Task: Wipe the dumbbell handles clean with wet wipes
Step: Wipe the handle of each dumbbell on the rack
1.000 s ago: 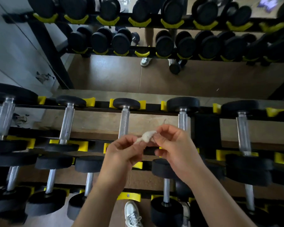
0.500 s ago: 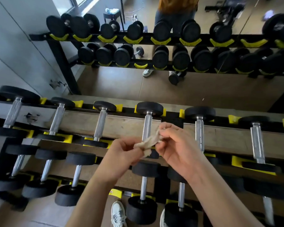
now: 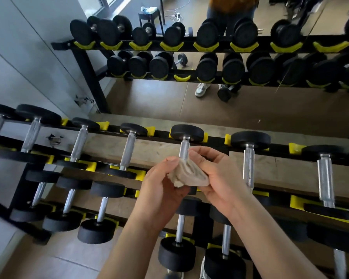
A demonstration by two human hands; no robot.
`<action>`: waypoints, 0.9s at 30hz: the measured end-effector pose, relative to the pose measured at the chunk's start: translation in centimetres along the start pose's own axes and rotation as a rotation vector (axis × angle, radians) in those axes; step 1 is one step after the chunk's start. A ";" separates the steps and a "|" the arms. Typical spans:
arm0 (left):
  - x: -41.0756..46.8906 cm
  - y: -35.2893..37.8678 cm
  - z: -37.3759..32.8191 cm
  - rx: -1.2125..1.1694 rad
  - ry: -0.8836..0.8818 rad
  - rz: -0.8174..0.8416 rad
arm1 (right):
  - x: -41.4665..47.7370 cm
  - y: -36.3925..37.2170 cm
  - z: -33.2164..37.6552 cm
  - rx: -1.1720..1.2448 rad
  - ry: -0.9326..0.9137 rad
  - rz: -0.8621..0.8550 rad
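A crumpled, greyish wet wipe point(image 3: 189, 176) is stretched between my two hands in the middle of the view. My left hand point(image 3: 159, 190) pinches its left end and my right hand point(image 3: 216, 178) grips its right end. Both hands hover just in front of the steel handle point(image 3: 184, 148) of a black dumbbell on the rack's top row; the lower part of that handle is hidden behind them. More dumbbells with steel handles lie to either side, such as the one on the left point(image 3: 127, 152) and the one on the right point(image 3: 248, 166).
The black rack with yellow cradles point(image 3: 296, 204) holds several dumbbells in tiers below my hands. A wall mirror point(image 3: 250, 109) behind it reflects the rack and a standing person's legs. My shoe point(image 3: 203, 268) shows on the brown floor at the bottom.
The view has shifted left and tilted up, so the rack appears further right and lower. My hands pulled the bunched wipe wider apart between them.
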State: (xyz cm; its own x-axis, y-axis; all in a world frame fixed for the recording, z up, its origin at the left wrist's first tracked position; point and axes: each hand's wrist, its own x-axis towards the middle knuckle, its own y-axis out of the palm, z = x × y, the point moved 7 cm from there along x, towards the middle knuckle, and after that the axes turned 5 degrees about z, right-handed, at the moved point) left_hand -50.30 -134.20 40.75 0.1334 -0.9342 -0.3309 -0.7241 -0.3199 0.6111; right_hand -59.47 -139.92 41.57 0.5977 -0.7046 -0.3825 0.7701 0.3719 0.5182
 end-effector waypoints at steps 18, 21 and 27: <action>5.6 -9.0 -1.4 0.119 -0.108 -0.092 | 6.4 1.8 -2.3 -0.826 -0.013 0.073; 7.4 -10.4 -1.7 0.167 -0.093 -0.082 | 7.4 0.5 -3.3 -0.410 0.025 -0.019; 8.7 -11.7 -1.2 0.404 -0.072 0.041 | 9.4 0.3 -6.0 0.131 0.003 -0.069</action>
State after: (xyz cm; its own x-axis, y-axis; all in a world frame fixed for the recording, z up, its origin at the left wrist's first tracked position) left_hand -39.82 -138.77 31.62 0.0616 -0.9270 -0.3699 -0.9371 -0.1813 0.2983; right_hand -52.31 -142.78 33.53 0.5447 -0.7242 -0.4228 0.7739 0.2400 0.5861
